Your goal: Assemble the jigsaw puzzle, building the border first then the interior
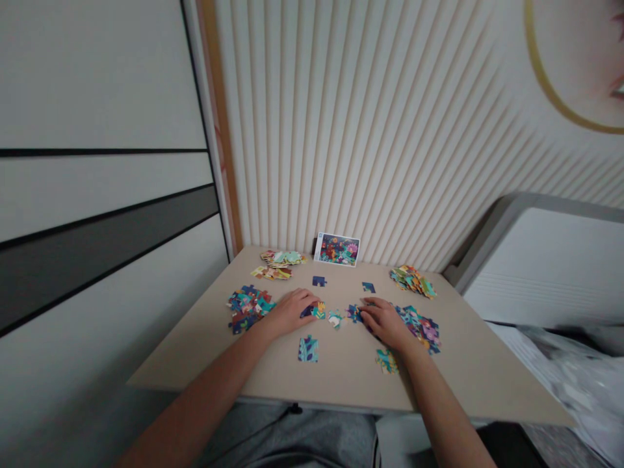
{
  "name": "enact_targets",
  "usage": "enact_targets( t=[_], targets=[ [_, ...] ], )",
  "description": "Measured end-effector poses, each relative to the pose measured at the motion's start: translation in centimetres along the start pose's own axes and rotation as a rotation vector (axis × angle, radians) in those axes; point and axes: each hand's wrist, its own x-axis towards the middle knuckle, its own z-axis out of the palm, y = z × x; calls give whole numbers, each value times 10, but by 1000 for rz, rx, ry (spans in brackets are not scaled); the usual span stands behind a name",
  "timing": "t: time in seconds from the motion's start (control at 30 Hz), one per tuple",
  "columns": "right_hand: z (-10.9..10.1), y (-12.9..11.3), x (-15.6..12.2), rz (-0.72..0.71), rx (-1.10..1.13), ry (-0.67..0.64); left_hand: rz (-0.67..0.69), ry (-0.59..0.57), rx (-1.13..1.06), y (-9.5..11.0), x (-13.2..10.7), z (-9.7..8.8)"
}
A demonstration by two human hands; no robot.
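Left hand at yellow-and-purple puzzle piece, right hand at blue piece; hands apart, grip can't be told; pale piece between; left pile, right pile outward; picture card beyond, table's far side

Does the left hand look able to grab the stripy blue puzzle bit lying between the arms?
Probably yes: the left hand is close, and only bare tabletop seems to separate it from the stripy blue puzzle bit.
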Motion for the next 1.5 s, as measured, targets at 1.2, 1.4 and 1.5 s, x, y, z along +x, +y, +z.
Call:
enact_targets(
  t=[1.2, 1.4, 1.5],
  targets=[
    [-3, 1, 0, 170, 227, 88, -241, 434, -41, -3, 6, -5],
    [-3, 1, 0, 205, 169, 88, -311, 374, -102, -10, 5, 6],
    [-2, 5, 0, 231, 154, 118, -343, 329, -122, -12, 5, 11]
  ],
)
